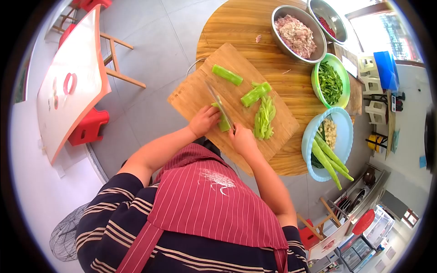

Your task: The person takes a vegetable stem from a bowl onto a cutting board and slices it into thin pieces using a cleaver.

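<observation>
My right hand (243, 139) is closed around the handle of a kitchen knife (217, 101). Its blade stands over a pale green vegetable piece (223, 123) on the wooden cutting board (191, 94). With curled fingers, my left hand (205, 121) holds that piece down, just left of the blade. Farther up the board lies a thick green chunk (227, 74). To the right of the knife are another green chunk (256, 94), partly in slices, and a heap of thin green slices (264, 119).
On the round wooden table (236, 27) stand a metal bowl of minced meat (296, 36), a second metal bowl (334, 18) with something red, a green basin of chopped greens (330, 82), and a blue basin (348, 125) with garlic cloves and long green vegetables. Red stools (89, 127) stand at left.
</observation>
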